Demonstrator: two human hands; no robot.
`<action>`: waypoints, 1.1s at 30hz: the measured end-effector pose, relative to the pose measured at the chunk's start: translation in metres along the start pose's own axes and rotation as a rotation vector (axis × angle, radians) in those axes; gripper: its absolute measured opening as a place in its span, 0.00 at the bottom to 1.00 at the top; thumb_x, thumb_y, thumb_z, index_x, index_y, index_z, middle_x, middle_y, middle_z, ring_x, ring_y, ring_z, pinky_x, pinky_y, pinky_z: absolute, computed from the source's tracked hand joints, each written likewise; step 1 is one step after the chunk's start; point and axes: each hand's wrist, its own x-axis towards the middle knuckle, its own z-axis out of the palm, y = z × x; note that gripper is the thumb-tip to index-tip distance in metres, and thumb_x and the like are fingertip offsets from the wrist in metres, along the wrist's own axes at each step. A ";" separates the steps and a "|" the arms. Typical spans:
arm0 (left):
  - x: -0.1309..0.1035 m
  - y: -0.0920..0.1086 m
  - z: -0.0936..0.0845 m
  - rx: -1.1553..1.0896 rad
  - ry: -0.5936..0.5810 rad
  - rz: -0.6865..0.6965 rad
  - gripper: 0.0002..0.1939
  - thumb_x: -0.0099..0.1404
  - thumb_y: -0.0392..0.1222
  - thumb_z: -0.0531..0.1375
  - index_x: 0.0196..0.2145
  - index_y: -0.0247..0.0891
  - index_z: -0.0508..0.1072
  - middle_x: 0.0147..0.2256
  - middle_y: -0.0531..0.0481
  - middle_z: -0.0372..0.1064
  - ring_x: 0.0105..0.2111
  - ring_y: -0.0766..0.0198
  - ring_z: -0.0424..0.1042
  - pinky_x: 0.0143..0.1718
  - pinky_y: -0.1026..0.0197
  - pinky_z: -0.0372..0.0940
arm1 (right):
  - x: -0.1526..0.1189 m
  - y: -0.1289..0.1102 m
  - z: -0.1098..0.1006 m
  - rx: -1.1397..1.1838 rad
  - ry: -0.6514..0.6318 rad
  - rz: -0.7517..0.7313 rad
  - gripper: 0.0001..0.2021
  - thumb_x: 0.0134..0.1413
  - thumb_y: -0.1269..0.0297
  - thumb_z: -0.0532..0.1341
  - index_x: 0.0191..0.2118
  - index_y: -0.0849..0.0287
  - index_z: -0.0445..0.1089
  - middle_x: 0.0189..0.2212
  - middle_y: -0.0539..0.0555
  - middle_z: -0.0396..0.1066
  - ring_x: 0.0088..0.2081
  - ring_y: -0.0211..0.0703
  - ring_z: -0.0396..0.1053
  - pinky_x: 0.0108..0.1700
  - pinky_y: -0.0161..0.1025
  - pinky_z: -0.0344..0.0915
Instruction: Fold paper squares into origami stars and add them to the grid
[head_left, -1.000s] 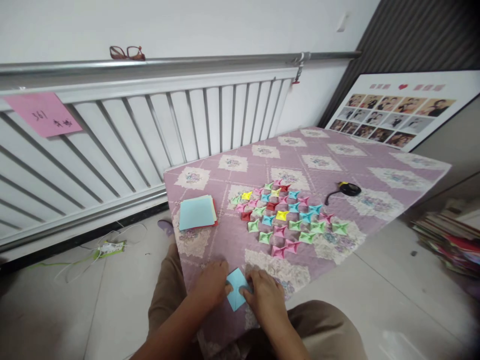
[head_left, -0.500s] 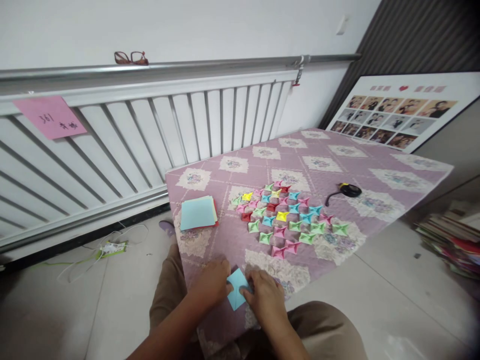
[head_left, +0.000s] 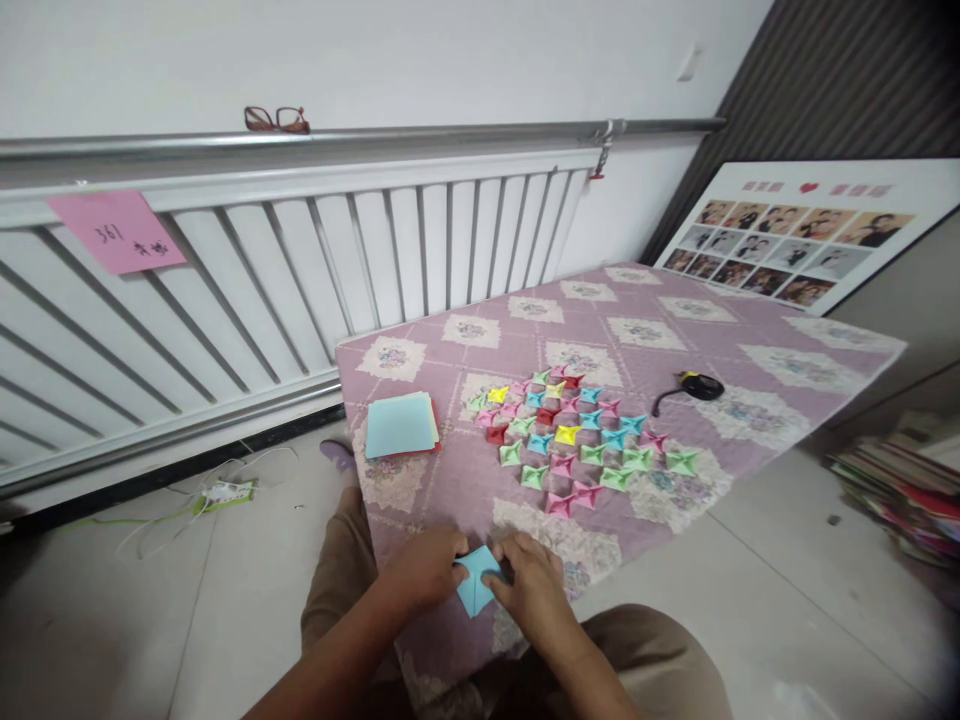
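A small folded blue paper [head_left: 478, 585] lies at the near part of the cloth-covered table, with creases across it. My left hand [head_left: 429, 568] pinches its left corner between thumb and fingers. On the opposite side, my right hand [head_left: 531, 582] grips the right edge, thumb on top of the paper. Beyond my hands sit several small folded paper shapes [head_left: 566, 435] in pink, green, blue, yellow and red, laid out in rows. To the left is a stack of square paper sheets [head_left: 401, 425] with a light blue one on top.
A coiled black cable [head_left: 703, 387] lies on the patterned tablecloth [head_left: 465, 365]. A white radiator [head_left: 420, 240] borders the far side. The photo board [head_left: 802, 235] leans at the back right. Glasses [head_left: 277, 120] rest on the pipe.
The view has shifted slightly. The blue paper looks a little different in outline between my hands, which still hold both its sides.
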 end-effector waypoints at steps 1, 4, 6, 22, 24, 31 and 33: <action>-0.001 0.000 0.000 -0.008 0.001 -0.004 0.07 0.59 0.40 0.57 0.37 0.40 0.70 0.39 0.50 0.70 0.38 0.59 0.68 0.36 0.61 0.58 | 0.001 0.000 -0.001 0.008 -0.012 -0.013 0.04 0.46 0.68 0.61 0.31 0.54 0.67 0.31 0.48 0.70 0.39 0.45 0.67 0.43 0.42 0.54; -0.003 -0.002 -0.001 -0.036 -0.003 -0.013 0.08 0.60 0.40 0.56 0.38 0.40 0.70 0.38 0.51 0.70 0.37 0.61 0.68 0.34 0.62 0.57 | 0.005 -0.002 -0.006 0.036 -0.058 -0.059 0.05 0.46 0.70 0.59 0.32 0.54 0.67 0.28 0.45 0.70 0.35 0.41 0.68 0.42 0.40 0.55; -0.004 -0.003 -0.002 -0.052 -0.005 -0.014 0.08 0.60 0.39 0.55 0.38 0.39 0.70 0.37 0.51 0.71 0.36 0.62 0.68 0.32 0.63 0.57 | 0.007 -0.002 -0.010 0.055 -0.095 -0.103 0.06 0.47 0.71 0.59 0.32 0.53 0.68 0.26 0.44 0.70 0.32 0.39 0.67 0.42 0.39 0.56; -0.009 -0.014 0.017 0.381 0.552 0.336 0.07 0.68 0.37 0.51 0.33 0.39 0.67 0.32 0.50 0.65 0.34 0.60 0.63 0.36 0.58 0.58 | 0.012 -0.008 -0.016 -0.127 0.242 -0.490 0.04 0.53 0.72 0.60 0.34 0.56 0.69 0.33 0.51 0.71 0.39 0.44 0.64 0.54 0.48 0.51; -0.008 -0.020 0.029 0.425 0.590 0.396 0.10 0.69 0.37 0.50 0.31 0.39 0.67 0.30 0.51 0.64 0.32 0.61 0.62 0.34 0.58 0.57 | 0.006 -0.003 -0.006 -0.138 0.329 -0.551 0.04 0.56 0.71 0.58 0.35 0.56 0.69 0.32 0.51 0.71 0.39 0.43 0.65 0.56 0.50 0.48; -0.016 -0.026 0.060 0.459 0.624 0.474 0.11 0.69 0.37 0.50 0.29 0.38 0.67 0.27 0.51 0.62 0.29 0.61 0.61 0.32 0.57 0.54 | -0.016 0.008 0.018 -0.159 0.321 -0.585 0.09 0.61 0.73 0.52 0.34 0.56 0.68 0.33 0.50 0.71 0.39 0.42 0.65 0.58 0.51 0.46; -0.019 -0.026 0.066 0.456 0.604 0.447 0.10 0.68 0.38 0.52 0.29 0.38 0.66 0.28 0.51 0.62 0.30 0.61 0.61 0.32 0.57 0.54 | -0.019 0.009 0.022 -0.160 0.304 -0.571 0.09 0.61 0.73 0.53 0.33 0.56 0.68 0.32 0.50 0.71 0.38 0.42 0.65 0.57 0.51 0.47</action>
